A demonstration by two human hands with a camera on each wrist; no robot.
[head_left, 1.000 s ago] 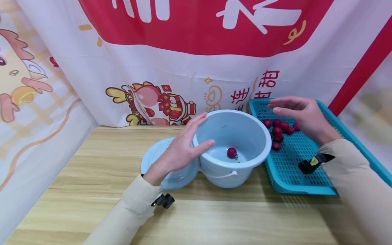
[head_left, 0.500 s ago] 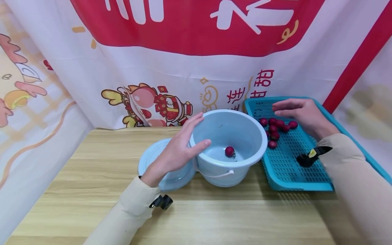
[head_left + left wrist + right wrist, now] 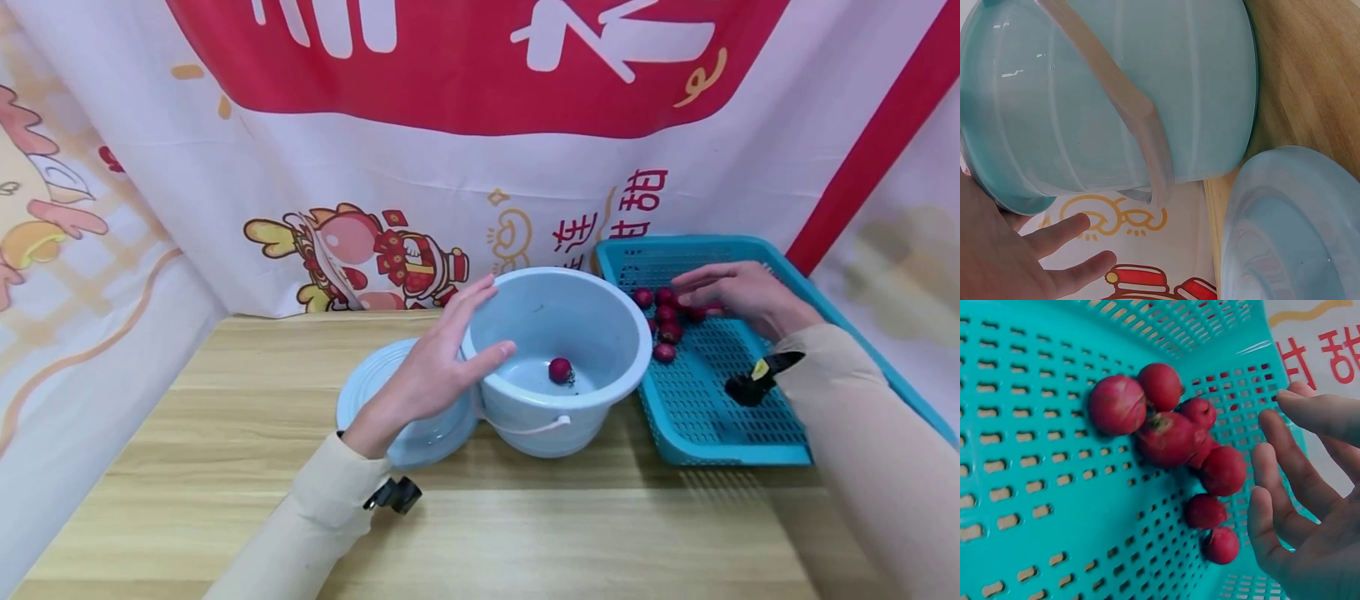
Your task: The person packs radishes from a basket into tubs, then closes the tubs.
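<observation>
My left hand [image 3: 438, 362] rests at the left rim of a light blue bucket [image 3: 551, 433], thumb apart from the other fingers and reaching over the rim. One red radish [image 3: 559, 370] lies on the bucket's floor. The left wrist view shows the bucket's ribbed side with its pale handle [image 3: 1138, 112] hanging down. On the right, my right hand [image 3: 742, 293] hovers over several radishes [image 3: 670, 332] gathered in the turquoise basket [image 3: 712, 454]. In the right wrist view its fingers [image 3: 1285, 500] are loosely bent beside the radishes, with nothing between them.
A round light blue lid [image 3: 431, 442] lies on the wooden table [image 3: 225, 467], left of the bucket and partly under my left forearm. The basket stands close to the bucket's right side. A printed cloth [image 3: 450, 183] hangs behind the table.
My right hand has lowered toward the radishes, and its fingers now overlap them in the head view. My left hand stays at the bucket rim. The head view has shifted slightly.
</observation>
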